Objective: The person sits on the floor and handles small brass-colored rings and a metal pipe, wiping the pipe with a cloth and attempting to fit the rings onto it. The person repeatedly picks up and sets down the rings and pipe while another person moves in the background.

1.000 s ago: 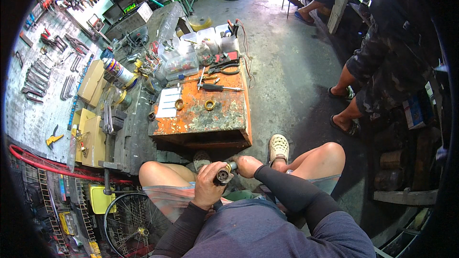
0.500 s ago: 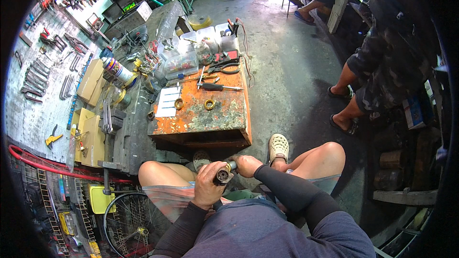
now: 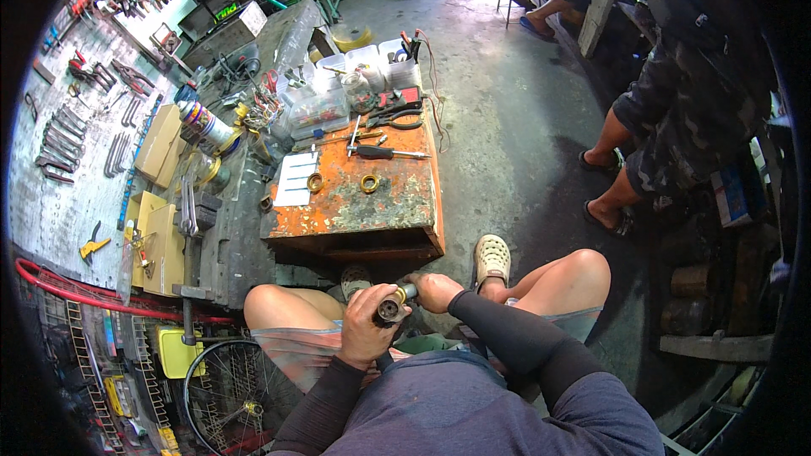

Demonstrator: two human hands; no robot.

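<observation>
While the left hand (image 3: 363, 326) stays wrapped round a dark cylindrical metal part (image 3: 388, 312), held low between the knees on the near side of the orange workbench box (image 3: 359, 218), here's the right hand (image 3: 438, 294) curled at its greyish end, the exact hold hidden, so I can't tell if it's clamped! Farther off, a black-handled screwdriver (image 3: 374, 153) lies beyond a brass-coloured ring (image 3: 362, 185) on the scuffed top.

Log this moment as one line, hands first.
left hand: gripping dark cylindrical part | right hand: at its right side, grip hidden | orange worktop: two gold-coloured rings
</observation>
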